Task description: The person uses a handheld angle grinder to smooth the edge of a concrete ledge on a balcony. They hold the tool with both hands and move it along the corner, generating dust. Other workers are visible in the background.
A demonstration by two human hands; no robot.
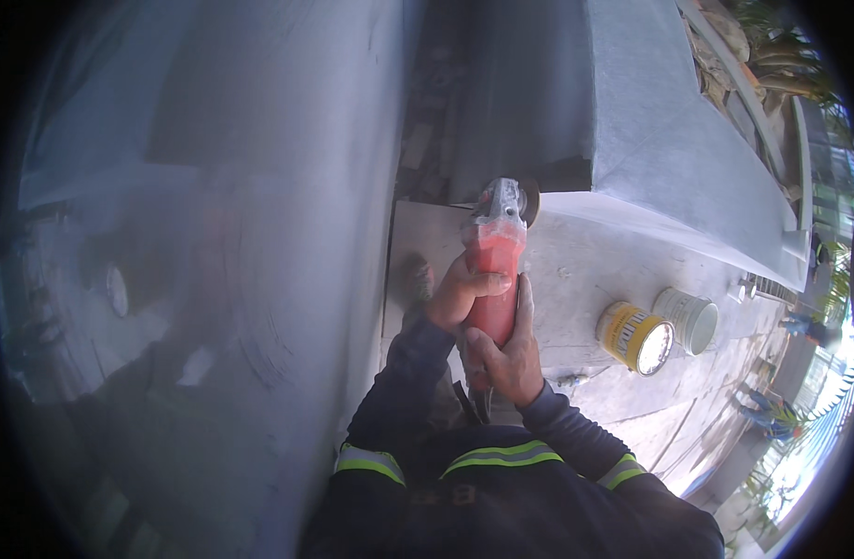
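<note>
Both my hands grip a red angle grinder (493,253) with a grey metal head. My left hand (457,291) wraps the front of its body. My right hand (507,354) holds the rear of the body, near where the cable leaves. The grinder's disc (529,200) sits at the lower edge of a grey stone block (669,158), where the block meets the pale dusty floor (576,279). My dark sleeves carry reflective yellow-green bands.
A smooth grey wall (259,233) fills the left side. Two open tins lie on the floor to the right: a yellow one (635,337) and a white one (690,319). My shoe (418,277) shows beside the grinder. Plants and railings stand at the far right.
</note>
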